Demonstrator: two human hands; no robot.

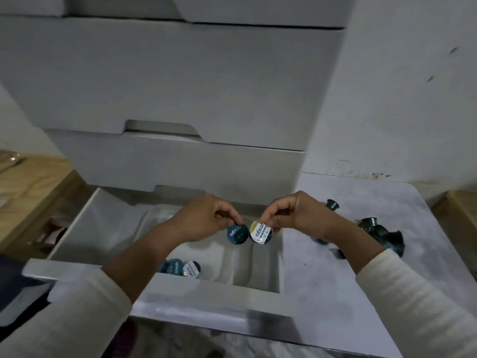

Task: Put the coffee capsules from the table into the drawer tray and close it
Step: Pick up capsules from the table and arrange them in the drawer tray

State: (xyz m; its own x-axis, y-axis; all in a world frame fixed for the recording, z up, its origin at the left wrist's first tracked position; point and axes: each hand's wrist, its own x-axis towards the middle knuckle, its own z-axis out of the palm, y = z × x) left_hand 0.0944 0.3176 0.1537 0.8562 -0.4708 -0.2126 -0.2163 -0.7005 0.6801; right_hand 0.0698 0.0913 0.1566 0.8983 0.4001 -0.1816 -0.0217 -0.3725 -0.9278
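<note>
Both hands meet over the open drawer (165, 282), wrists bent downward. The left hand (206, 215) pinches a teal-lidded capsule (237, 234); the right hand (291, 213) pinches a white-and-yellow-lidded capsule (260, 234); the two lids touch edge to edge above the ribbed tray (258, 264). The tray's grooves beneath them lie bare, while three capsules (180, 267) rest near the drawer's front wall. Right of the drawer, loose teal capsules (382, 233) lie clustered on the white table (322, 293).
</note>
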